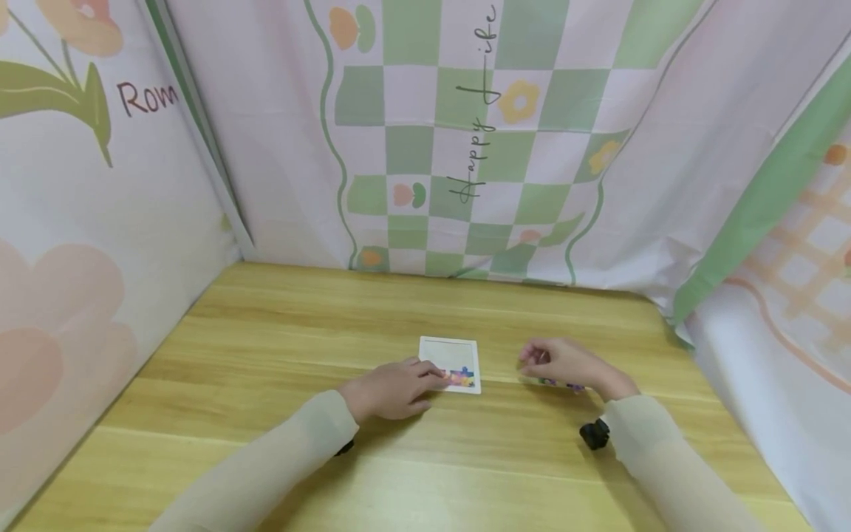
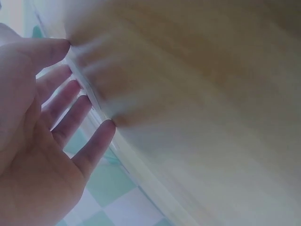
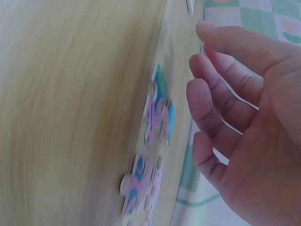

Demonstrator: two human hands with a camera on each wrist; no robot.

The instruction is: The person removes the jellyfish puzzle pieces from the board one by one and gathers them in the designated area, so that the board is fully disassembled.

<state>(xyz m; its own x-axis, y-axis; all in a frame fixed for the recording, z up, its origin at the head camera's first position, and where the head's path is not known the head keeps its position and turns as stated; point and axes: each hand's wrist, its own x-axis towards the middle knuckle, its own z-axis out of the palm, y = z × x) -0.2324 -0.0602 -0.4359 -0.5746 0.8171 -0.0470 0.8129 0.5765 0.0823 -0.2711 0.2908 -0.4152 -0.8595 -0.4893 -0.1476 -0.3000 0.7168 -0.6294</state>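
- White puzzle tray (image 1: 447, 350); pink, blue, yellow pieces (image 1: 460, 379) inside.
- Over its near-left corner: my left hand (image 1: 397, 388), outstretched.
- Right of it: my right hand (image 1: 573, 363), half-curled, empty, near jigsaw pieces (image 3: 141, 186).

In the head view, the right hand (image 1: 570, 363) partly hides puzzle pieces (image 1: 575, 387); the bottom edge crops 2 sleeves (image 1: 266, 459).

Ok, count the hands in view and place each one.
2: the left hand is over the white frame; the right hand is near loose puzzle pieces.
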